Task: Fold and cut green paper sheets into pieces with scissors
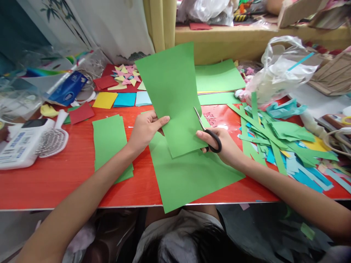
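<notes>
- The left hand [148, 128] is closed in a pinch on the left edge of a green paper sheet [172, 98], thumb on the face toward the person.
- That sheet is held up, tilted, above the middle of the red desk [65, 190], its top reaching toward the far edge.
- The right hand [223, 142] grips black-handled scissors [201, 122], fingers at the loops; a metal blade lies across the sheet's face near its right edge.
- Below, a larger green sheet [178, 182] lies on the desk, one corner jutting past the near edge.
- Left of it, a stack of green paper rectangles [109, 142] lies partly behind the left forearm.
- Near the desk's left edge, a paddle hairbrush [55, 137] rests beside a white labelled container [20, 149].
- Toward the far edge sit yellow [105, 99] and blue paper squares [125, 99], with pastel paper stars [127, 75] behind them.
- Toward the right edge, green and blue paper offcuts [276, 142] are heaped in front of a white plastic bag [276, 76].
</notes>
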### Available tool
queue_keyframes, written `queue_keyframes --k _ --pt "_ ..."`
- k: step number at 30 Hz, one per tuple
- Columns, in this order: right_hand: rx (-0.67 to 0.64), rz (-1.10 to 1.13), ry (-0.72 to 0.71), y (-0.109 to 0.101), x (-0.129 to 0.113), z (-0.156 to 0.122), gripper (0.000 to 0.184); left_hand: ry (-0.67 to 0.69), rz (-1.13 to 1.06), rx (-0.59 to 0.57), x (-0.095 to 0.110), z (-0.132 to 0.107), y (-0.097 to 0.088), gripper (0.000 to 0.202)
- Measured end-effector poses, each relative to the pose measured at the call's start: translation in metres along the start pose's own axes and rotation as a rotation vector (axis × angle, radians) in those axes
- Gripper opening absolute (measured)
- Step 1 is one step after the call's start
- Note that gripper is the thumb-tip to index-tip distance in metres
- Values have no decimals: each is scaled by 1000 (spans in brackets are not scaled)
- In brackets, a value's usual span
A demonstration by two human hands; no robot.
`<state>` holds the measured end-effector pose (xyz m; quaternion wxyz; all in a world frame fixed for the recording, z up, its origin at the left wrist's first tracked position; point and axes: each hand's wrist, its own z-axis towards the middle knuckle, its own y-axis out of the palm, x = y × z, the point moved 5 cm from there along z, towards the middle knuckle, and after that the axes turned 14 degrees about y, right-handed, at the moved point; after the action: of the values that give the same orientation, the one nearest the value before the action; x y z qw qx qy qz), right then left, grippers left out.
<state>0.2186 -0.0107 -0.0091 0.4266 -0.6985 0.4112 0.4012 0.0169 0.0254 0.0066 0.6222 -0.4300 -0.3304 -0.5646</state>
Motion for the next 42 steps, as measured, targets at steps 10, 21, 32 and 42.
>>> queue_keyframes --k 10,21,32,42 --pt "23 -41 -20 0 -2 -1 48 -11 -25 -16 3 0 2 19" --pt "-18 81 30 2 -2 -1 50 -17 -36 -37 2 -1 4 20" --pt "40 3 2 0 -5 -3 49 -21 -54 -51 3 -2 5 19" --pt "61 -44 -7 1 -3 -3 52 -22 0 -55 2 -3 5 22"
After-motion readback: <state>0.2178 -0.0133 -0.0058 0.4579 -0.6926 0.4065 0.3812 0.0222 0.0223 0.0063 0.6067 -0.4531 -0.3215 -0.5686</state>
